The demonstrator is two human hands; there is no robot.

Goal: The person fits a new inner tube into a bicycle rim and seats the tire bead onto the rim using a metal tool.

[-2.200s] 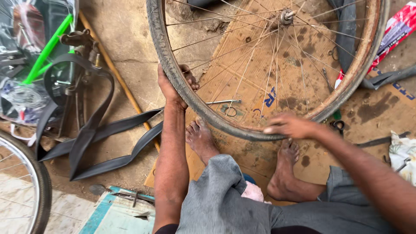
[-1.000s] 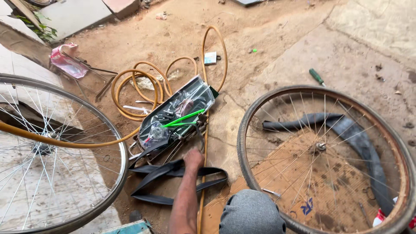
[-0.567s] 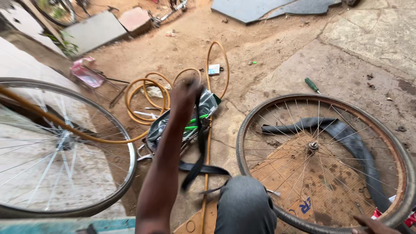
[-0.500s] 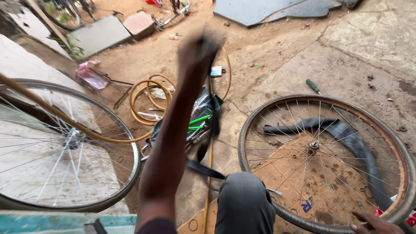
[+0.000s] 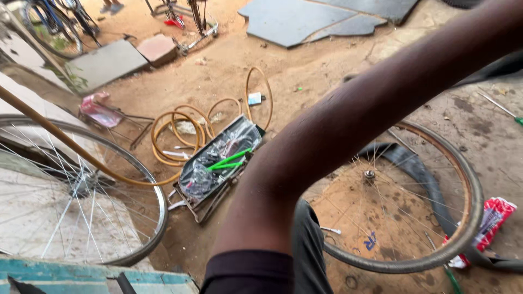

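Note:
My left forearm [image 5: 348, 125] is raised and crosses the view from bottom centre to top right; its hand is past the frame edge. My right hand is out of sight. Under the arm a bare spoked wheel rim [image 5: 473, 218] lies flat on the dirt, with a black tyre [image 5: 422, 177] curled inside it. My grey-clad knee [image 5: 308, 245] touches the rim's near side. A plastic-wrapped tool tray [image 5: 218, 163] with green-handled tools sits left of the knee.
A second spoked wheel [image 5: 155, 218] stands at the left, with an orange hose [image 5: 65, 144] running over it and orange coils [image 5: 169, 136] behind the tray. A red packet [image 5: 493, 215] lies by the rim, a green screwdriver [image 5: 504, 110] beyond it. Grey slabs [image 5: 305, 19] and bicycles [image 5: 54, 22] are at the back.
My left arm has swung up and to the right, taking its hand out of view. The black rubber strip it lifted is no longer visible.

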